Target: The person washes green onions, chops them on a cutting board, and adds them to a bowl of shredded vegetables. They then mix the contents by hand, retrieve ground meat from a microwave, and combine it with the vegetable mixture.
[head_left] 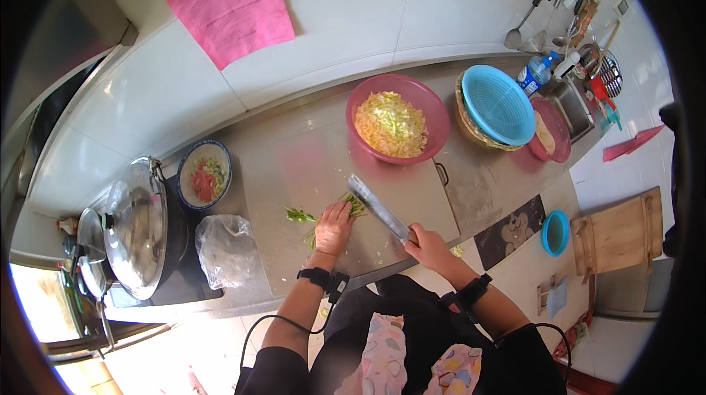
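A big flat board (294,167) lies on the counter (474,182), with lots of things around it. At the back of the board sits a red bowl (438,114) full of tiny yellow and pale green bits (391,126). It is the nearest big thing to the tip of the knife (379,207). To the right of it, a blue basket (498,103) sits on top of a woven basket (468,124). Farther right are a red basin (562,119) with something long and pale in it, a bottle (535,73) with a blue top, and the sink (581,107). On the left side are a small bowl (195,154) with a blue rim and red and green bits inside, a clear plastic bag (226,248), and a big pot (136,226) with a shiny lid. The green stems (300,215) lie on the board, in front of the person. They are thin and bright green, with leaves poking out on the left and bare ends on the right, and the left hand (334,227) hides their middle. Its fingers are bent close together and hold the stems down. The right hand (429,248) is wrapped tight around the knife's handle. The blade is wide and gray, and it slants just beside the stem ends. I cannot tell if it touches them.
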Available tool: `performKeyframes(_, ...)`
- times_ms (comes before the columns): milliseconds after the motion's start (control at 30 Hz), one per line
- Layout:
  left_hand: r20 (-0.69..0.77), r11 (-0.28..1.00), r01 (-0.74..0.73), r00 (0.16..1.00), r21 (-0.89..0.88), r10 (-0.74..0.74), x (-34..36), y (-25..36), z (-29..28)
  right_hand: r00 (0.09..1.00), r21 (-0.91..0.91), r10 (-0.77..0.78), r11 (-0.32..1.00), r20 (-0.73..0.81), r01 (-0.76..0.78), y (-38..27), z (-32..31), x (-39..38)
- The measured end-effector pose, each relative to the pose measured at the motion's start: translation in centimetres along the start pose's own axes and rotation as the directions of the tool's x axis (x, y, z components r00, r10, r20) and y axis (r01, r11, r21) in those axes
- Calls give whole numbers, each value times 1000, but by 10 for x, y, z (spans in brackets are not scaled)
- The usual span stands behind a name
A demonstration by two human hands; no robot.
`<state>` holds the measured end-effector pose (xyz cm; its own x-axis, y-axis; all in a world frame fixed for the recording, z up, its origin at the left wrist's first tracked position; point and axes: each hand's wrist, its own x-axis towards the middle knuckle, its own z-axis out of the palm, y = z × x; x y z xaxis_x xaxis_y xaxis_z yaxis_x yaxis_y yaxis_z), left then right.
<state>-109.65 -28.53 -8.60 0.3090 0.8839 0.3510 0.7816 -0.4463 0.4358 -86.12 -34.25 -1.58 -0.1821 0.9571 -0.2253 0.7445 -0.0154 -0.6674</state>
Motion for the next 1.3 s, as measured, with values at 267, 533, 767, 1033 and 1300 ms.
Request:
performKeyframes(267,52,991,121,992,-57,-118,22,-2,-14,999,-41,15,999,-45,-17,5,-11,-6)
performKeyframes(533,-93,995,14,995,-99,-23,4,2,-1,1000,-28,-2,1000,-5,2,-4,-10,-2)
performKeyframes(767,-171,990,-92,983,-108,72,0,3,4,999,-63,-44,997,31,46,-22,-9,3)
performKeyframes(1033,-200,990,-69,979,-119,44,-2,1,11,994,-182,-8,983,105,28,-37,-8,16)
performKeyframes(1300,-227,981,-63,974,-186,19,-2,1,12,997,-196,51,980,60,-39,-44,21,39)
